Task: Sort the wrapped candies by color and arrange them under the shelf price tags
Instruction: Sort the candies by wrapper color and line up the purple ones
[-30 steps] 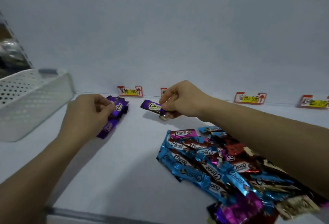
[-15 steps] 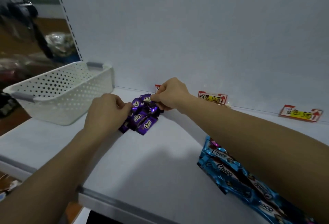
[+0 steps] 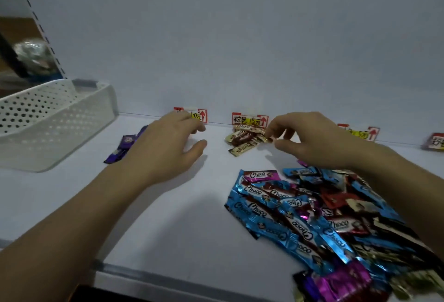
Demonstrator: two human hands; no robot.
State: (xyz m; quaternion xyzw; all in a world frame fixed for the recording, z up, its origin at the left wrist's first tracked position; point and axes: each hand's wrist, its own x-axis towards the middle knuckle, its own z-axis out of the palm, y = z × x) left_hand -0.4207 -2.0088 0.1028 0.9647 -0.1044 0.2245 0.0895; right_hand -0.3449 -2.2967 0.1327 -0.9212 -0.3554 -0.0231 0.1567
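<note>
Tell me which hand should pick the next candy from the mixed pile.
Right. The right hand is just beyond the mixed pile, its forearm crossing over it. The left hand is farther off, by the purple candies, with bare shelf between it and the pile.

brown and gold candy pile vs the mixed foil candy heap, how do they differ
The brown and gold candy pile is small and uniform; the mixed foil candy heap is larger, with blue, magenta, red. The pile sits below a price tag; the heap nearer the front. Both rest on the white shelf.
</note>
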